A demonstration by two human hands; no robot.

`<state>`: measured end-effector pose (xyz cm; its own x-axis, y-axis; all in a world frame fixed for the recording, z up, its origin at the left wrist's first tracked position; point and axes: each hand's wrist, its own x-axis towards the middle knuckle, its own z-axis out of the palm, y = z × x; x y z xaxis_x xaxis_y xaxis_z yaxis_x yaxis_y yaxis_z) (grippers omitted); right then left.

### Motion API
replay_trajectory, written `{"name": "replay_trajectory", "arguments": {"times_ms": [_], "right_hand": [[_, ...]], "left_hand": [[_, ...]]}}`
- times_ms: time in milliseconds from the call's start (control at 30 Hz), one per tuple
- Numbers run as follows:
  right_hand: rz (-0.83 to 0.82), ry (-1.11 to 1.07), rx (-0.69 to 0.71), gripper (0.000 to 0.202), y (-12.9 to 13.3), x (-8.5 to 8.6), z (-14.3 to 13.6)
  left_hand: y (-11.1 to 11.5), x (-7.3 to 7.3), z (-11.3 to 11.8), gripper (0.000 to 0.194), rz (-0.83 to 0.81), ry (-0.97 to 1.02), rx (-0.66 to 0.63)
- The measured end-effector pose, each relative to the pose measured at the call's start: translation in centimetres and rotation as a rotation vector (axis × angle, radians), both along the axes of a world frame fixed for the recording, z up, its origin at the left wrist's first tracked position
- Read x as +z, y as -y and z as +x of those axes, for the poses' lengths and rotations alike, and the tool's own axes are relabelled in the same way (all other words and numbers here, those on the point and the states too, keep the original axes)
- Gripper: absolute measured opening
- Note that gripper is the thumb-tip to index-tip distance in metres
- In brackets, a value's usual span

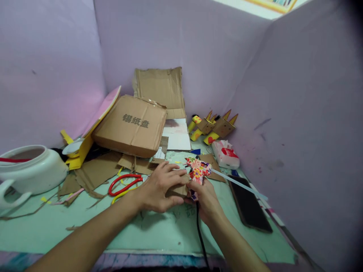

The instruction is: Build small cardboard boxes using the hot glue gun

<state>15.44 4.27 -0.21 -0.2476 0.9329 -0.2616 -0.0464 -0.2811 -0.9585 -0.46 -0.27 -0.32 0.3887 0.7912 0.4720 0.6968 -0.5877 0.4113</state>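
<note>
At the left edge of the table [159,234], a smooth, round white pot [51,172] sits with its handle toward the front. Thin, crinkly cardboard scraps [96,173] lie flat beside it. Behind them, a big, flat brown box [130,128] leans with its top tipped to the front, and a creased cardboard sheet [159,87] stands near the back edge. Closer in is a shiny red loop handle [129,186]. The left hand [160,187] has its fingers and thumb closed around a small, stiff cardboard piece [178,189]. Right next to it, near the middle of the table, the right hand [207,198] is wrapped around a glue gun [197,170] in a flowery cover. The gun points left and a bit toward the back edge. Its long line slants down to the right, along a skinny, see-through glue stick [241,184], and a black cord [200,230] hangs down. Behind are paper toys [224,127] with pointy horns, then a soft tissue pack [226,154]. A flat, dark phone [249,204] lies along the right edge.
</note>
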Motion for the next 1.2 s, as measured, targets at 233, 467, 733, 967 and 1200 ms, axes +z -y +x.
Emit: {"name": "replay_trajectory", "arguments": {"times_ms": [233,467,733,967,1200], "right_hand": [[-0.02,0.05,-0.051,0.035,0.3,0.1,0.0],[-0.009,0.051,-0.098,0.029,0.9,0.4,-0.3],[-0.004,0.077,-0.093,0.031,0.6,-0.3,0.1],[0.032,0.057,-0.092,0.044,0.6,-1.4,0.8],[0.005,0.001,-0.031,0.05,0.5,-1.7,1.7]], "left_hand": [[0.3,0.5,-2.6,0.032,0.083,0.41,0.222],[0.7,1.9,-4.9,0.053,-0.35,0.447,0.233],[0.8,1.6,-5.5,0.048,-0.496,0.224,0.236],[-0.3,-0.9,-4.8,0.065,-0.574,0.316,0.131],[-1.0,-2.6,-4.2,0.085,-0.612,0.417,0.135]]}}
